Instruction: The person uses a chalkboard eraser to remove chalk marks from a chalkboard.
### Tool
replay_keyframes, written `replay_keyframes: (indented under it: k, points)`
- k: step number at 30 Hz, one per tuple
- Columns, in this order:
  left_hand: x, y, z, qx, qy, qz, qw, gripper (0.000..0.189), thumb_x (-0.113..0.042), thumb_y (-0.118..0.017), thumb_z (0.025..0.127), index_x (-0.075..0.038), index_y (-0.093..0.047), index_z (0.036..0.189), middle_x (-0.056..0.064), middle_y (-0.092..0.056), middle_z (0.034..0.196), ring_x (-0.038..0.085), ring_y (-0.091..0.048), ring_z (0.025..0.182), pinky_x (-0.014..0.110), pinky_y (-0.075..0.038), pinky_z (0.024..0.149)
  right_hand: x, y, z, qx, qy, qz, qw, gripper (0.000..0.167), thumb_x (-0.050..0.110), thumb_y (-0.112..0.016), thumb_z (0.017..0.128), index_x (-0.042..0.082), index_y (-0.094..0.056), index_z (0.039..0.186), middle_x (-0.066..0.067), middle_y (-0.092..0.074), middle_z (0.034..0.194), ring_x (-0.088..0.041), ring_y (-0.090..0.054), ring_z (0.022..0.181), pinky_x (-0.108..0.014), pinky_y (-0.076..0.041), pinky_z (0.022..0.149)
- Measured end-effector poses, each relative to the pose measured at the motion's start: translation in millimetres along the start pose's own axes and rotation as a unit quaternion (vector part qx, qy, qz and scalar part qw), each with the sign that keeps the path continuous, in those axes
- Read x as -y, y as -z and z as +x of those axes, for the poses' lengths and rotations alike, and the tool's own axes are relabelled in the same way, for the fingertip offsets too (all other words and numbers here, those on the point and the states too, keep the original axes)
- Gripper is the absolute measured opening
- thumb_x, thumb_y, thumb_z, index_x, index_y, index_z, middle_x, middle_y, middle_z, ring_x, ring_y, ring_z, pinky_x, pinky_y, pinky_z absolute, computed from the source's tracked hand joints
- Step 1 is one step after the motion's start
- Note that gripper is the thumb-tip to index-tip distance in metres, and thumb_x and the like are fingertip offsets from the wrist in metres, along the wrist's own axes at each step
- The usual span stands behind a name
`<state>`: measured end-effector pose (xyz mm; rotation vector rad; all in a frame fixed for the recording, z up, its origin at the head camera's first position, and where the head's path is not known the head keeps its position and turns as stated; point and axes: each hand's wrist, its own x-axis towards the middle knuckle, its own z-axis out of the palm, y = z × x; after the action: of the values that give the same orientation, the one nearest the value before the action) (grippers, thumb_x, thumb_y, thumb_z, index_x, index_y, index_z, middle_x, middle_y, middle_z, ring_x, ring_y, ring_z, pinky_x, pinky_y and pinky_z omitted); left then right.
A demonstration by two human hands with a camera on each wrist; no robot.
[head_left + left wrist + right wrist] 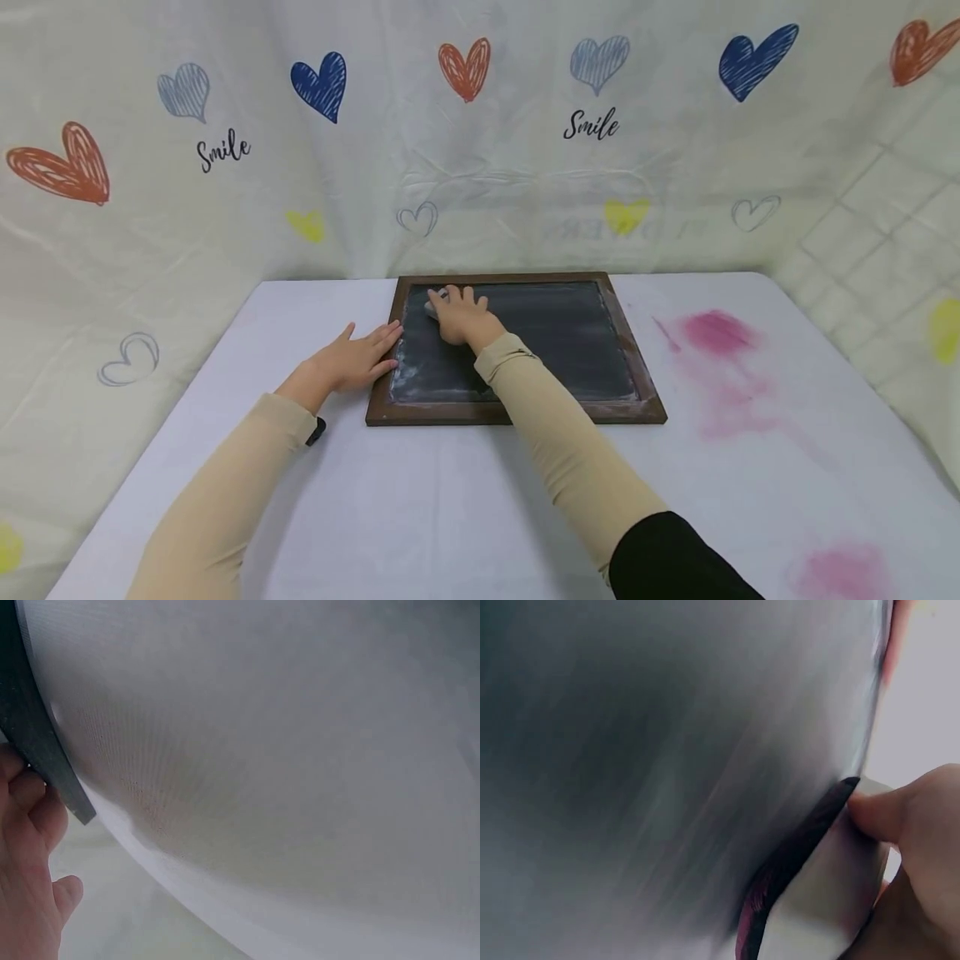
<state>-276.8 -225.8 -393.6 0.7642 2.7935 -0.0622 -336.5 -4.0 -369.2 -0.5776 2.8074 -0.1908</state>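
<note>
A small chalkboard (555,333) in a brown wooden frame lies on the white table, with pale chalk smears near its left and lower edges. My right hand (461,317) grips a chalkboard eraser (806,911) and holds its dark felt face against the upper left of the board. In the right wrist view the thumb (881,814) presses on the eraser's pale back. My left hand (348,360) rests at the frame's left side with fingers extended. In the left wrist view those fingers (49,817) touch the frame's edge (45,742).
The white tabletop (412,500) carries pink stains (720,333) to the right of the board. A pale curtain (510,150) printed with hearts and the word "Smile" hangs behind the table and along its sides.
</note>
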Motion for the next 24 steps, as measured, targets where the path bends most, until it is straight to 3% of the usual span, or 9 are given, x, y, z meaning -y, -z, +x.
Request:
replay_keyframes:
  k: [4,9,15,24]
  points:
    - [-0.5,-0.4,-0.3,0.001,0.001,-0.001,1.0000,0.069,-0.042,-0.038,0.111,-0.002,-0.018,0.164,0.016,-0.016,0.169,0.032,-0.028,0.152,0.068,-0.008,0.119,12,-1,-5.9,-0.008,0.030,-0.025,0.9992,0.061,0.020,-0.040,0.112,0.027,-0.016,0.167,-0.011,-0.016,0.169,-0.038,-0.016,0.153,-0.057,-0.019,0.121]
    - [-0.9,0.2,0.0,0.001,0.004,-0.001,1.0000,0.069,-0.043,-0.038,0.111,-0.003,-0.018,0.164,0.015,-0.016,0.169,0.031,-0.026,0.153,0.067,-0.007,0.119,-5,0,-5.9,-0.018,0.032,-0.025,0.9990,0.059,0.024,-0.039,0.113,0.027,-0.015,0.167,-0.011,-0.016,0.169,-0.037,-0.020,0.151,-0.055,-0.021,0.119]
    - [-2.6,0.2,-1.5,0.005,0.002,-0.002,1.0000,0.070,-0.043,-0.038,0.111,-0.002,-0.016,0.164,0.016,-0.015,0.170,0.031,-0.024,0.153,0.067,-0.006,0.119,-58,8,-14.1,-0.015,0.002,0.012,0.9998,0.060,0.023,-0.038,0.113,0.022,-0.014,0.167,-0.014,-0.013,0.169,-0.040,-0.017,0.151,-0.056,-0.022,0.117]
    - [-3.4,5.0,-2.2,0.016,0.005,-0.003,0.9999,0.070,-0.043,-0.036,0.112,-0.002,-0.014,0.164,0.016,-0.013,0.170,0.031,-0.023,0.153,0.066,-0.006,0.120,-154,22,-44.6,-0.030,-0.075,0.047,0.9956,0.060,0.019,-0.038,0.112,0.012,-0.011,0.166,-0.026,-0.010,0.166,-0.050,-0.013,0.148,-0.066,-0.018,0.115]
